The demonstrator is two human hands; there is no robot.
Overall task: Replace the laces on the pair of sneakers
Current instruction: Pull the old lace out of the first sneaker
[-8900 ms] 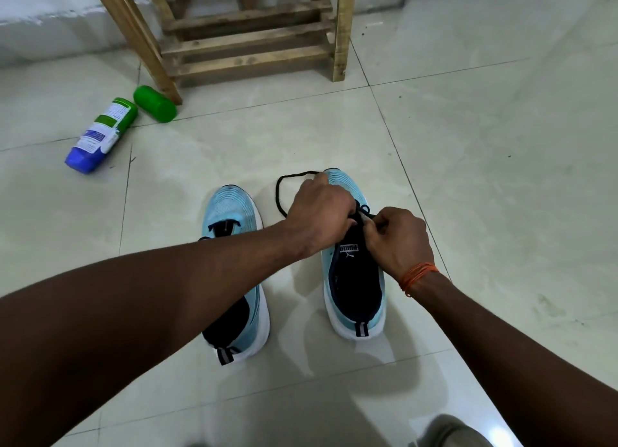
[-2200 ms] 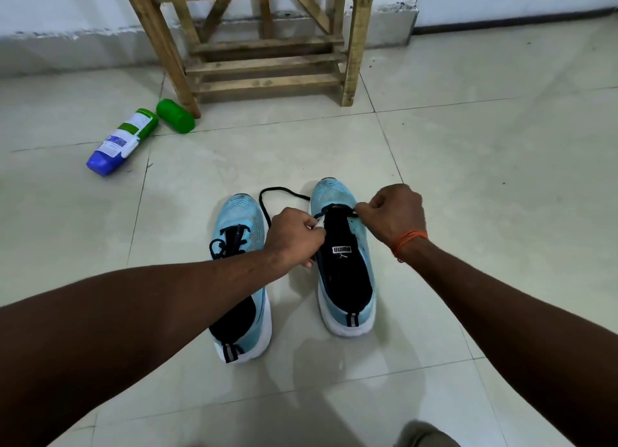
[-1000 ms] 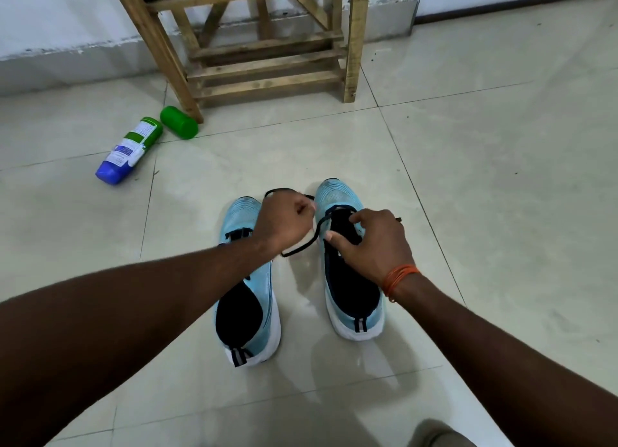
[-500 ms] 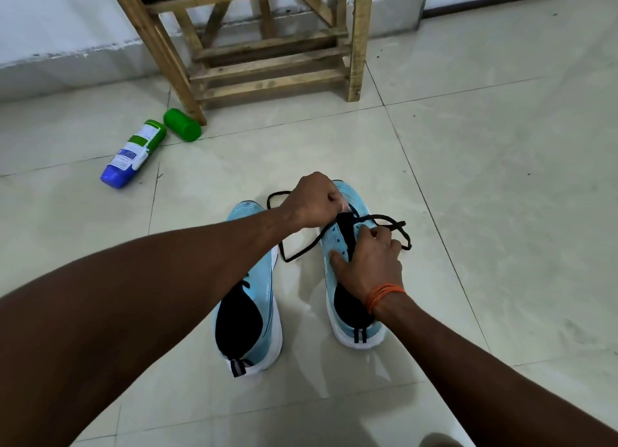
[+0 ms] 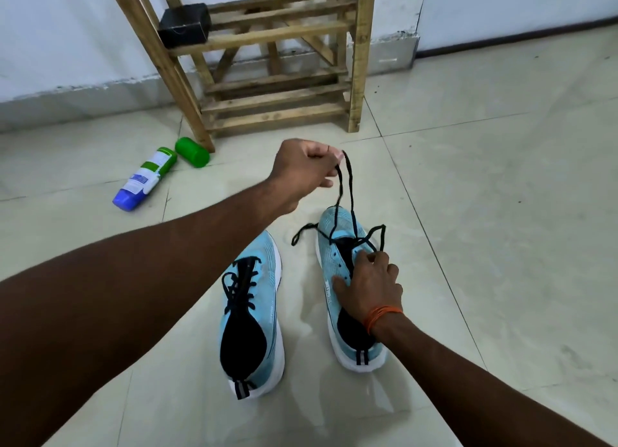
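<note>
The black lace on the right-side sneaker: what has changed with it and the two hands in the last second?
The left hand has risen away from the light blue right-side sneaker, pulling a loop of the black lace up and taut. The right hand has stayed pressed on that sneaker's tongue. The laced left-side sneaker, the blue and green bottle and the wooden rack have not moved.

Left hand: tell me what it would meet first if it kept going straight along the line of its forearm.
Probably the wooden rack: the left hand, pinching the black lace, points up and away toward its right leg, with bare floor between. Depth is unclear.
</note>
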